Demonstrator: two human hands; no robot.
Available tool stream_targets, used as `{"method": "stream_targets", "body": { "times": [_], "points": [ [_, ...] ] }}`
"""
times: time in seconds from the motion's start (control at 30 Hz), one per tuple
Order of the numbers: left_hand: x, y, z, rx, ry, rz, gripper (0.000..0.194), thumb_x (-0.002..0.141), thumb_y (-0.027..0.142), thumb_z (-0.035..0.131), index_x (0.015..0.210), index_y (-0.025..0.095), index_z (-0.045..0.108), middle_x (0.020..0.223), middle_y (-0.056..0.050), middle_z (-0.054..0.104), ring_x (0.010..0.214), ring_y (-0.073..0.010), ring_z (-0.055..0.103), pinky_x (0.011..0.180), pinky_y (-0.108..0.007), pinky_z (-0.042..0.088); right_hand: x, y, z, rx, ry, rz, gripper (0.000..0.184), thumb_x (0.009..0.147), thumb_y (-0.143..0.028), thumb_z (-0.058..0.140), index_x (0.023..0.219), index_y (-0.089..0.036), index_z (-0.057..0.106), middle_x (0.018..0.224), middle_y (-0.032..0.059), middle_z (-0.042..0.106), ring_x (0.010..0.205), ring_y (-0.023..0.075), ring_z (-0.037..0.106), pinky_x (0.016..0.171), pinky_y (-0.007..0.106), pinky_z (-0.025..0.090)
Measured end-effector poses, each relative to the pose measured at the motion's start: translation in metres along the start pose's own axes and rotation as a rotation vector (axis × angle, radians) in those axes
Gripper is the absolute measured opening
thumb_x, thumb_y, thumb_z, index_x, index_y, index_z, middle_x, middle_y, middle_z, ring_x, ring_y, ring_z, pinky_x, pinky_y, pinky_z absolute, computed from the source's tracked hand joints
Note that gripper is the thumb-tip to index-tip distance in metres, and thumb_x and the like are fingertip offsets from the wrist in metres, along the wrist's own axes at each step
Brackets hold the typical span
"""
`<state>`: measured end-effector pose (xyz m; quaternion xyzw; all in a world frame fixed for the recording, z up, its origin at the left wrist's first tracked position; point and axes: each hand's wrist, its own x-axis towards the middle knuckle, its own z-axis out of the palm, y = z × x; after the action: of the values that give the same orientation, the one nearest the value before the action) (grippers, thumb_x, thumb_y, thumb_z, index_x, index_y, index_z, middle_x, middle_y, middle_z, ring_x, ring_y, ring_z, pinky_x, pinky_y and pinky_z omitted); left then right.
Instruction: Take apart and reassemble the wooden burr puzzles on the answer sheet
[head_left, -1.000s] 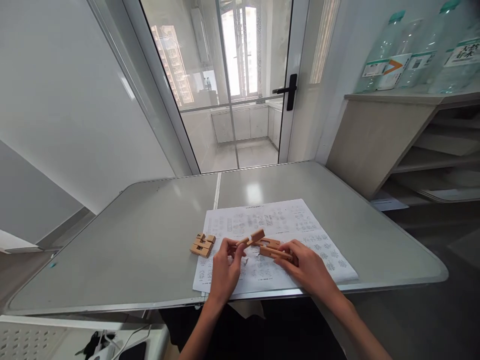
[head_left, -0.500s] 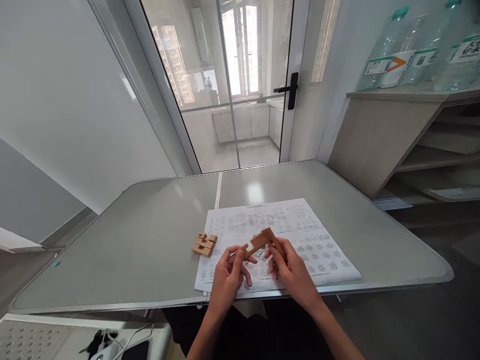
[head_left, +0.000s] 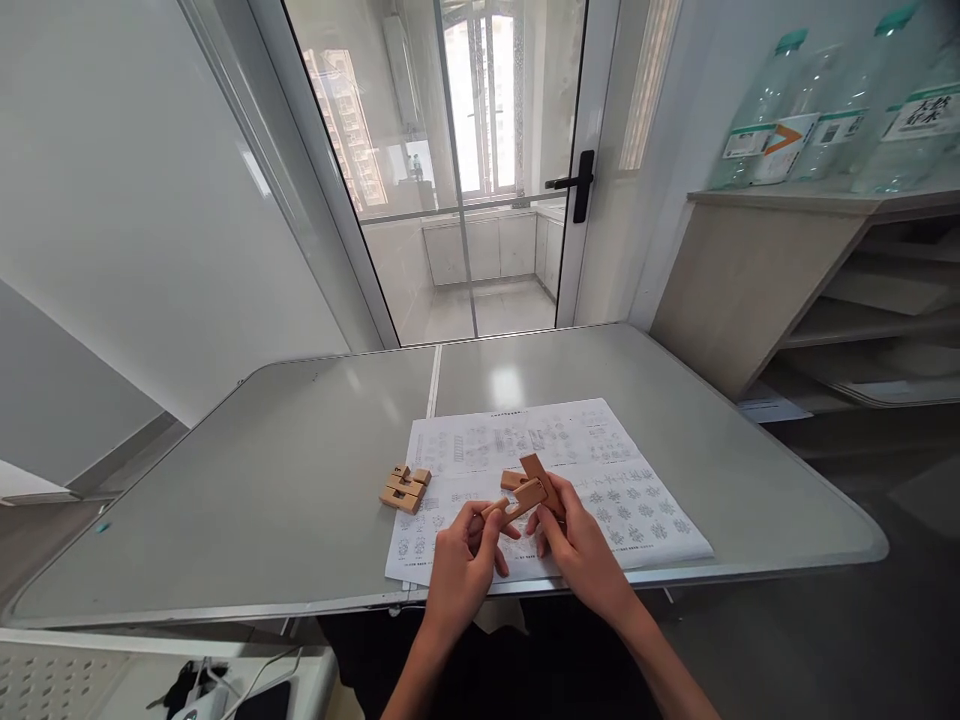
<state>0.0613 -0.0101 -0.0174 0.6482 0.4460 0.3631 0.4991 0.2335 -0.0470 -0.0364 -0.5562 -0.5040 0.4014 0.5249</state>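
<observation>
My left hand point(head_left: 463, 560) pinches the lower end of a notched wooden puzzle piece point(head_left: 526, 496) between thumb and fingers. In my right hand point(head_left: 581, 540) is a second wooden puzzle piece point(head_left: 534, 466), tilted up to the left. The two pieces meet or overlap in front of my right fingers. A further wooden end point(head_left: 511, 481) shows behind them; whether it is a separate piece I cannot tell. Both hands are over a printed sheet point(head_left: 469, 440) with rows of small diagrams. More notched wooden pieces point(head_left: 405, 490), one marked with a number, lie together at the sheet's left edge.
The sheet lies on a grey table point(head_left: 315, 480) near its front edge. Beyond stands a glass door with a black handle point(head_left: 581, 185). At right, plastic bottles point(head_left: 757, 120) top a wooden shelf unit point(head_left: 750, 280). A white surface with cables and a phone point(head_left: 264, 702) is lower left.
The left-hand piece has turned and come against the right-hand piece, its notch now facing differently. My left hand has shifted slightly right. The pieces on the table stay put.
</observation>
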Motion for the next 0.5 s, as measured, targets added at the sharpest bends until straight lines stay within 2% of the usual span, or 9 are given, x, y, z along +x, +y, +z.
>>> {"method": "stream_targets", "body": {
  "times": [0.23, 0.37, 0.5],
  "points": [
    [0.0003, -0.0004, 0.0008, 0.006, 0.011, -0.001, 0.035, 0.101, 0.054, 0.053, 0.1, 0.021, 0.065, 0.092, -0.005, 0.08, 0.049, -0.0135, 0.063, 0.059, -0.027, 0.052, -0.0023, -0.0045, 0.0016, -0.09, 0.055, -0.03, 0.045, 0.104, -0.04, 0.041, 0.146, -0.025, 0.046, 0.088, 0.0024, 0.07, 0.062, 0.0186, 0.06, 0.066, 0.034, 0.055],
    [-0.0005, 0.0013, -0.0004, 0.013, 0.004, 0.0, 0.034, 0.102, 0.053, 0.053, 0.098, 0.021, 0.063, 0.091, -0.005, 0.08, 0.049, -0.0125, 0.063, 0.059, -0.027, 0.052, -0.0028, -0.0035, 0.0029, -0.18, 0.079, -0.072, 0.052, 0.103, -0.036, 0.042, 0.153, -0.028, 0.043, 0.108, 0.0086, 0.074, 0.081, 0.0238, 0.068, 0.073, 0.039, 0.059],
    [-0.0017, 0.0029, -0.0002, 0.022, 0.003, 0.006, 0.033, 0.103, 0.052, 0.051, 0.098, 0.02, 0.061, 0.09, -0.005, 0.079, 0.049, -0.0109, 0.061, 0.057, -0.025, 0.05, -0.0029, 0.0015, 0.0049, -0.207, 0.098, -0.141, 0.054, 0.103, -0.033, 0.043, 0.157, -0.03, 0.039, 0.132, 0.0087, 0.067, 0.099, 0.0239, 0.069, 0.09, 0.042, 0.06]
  ]
}}
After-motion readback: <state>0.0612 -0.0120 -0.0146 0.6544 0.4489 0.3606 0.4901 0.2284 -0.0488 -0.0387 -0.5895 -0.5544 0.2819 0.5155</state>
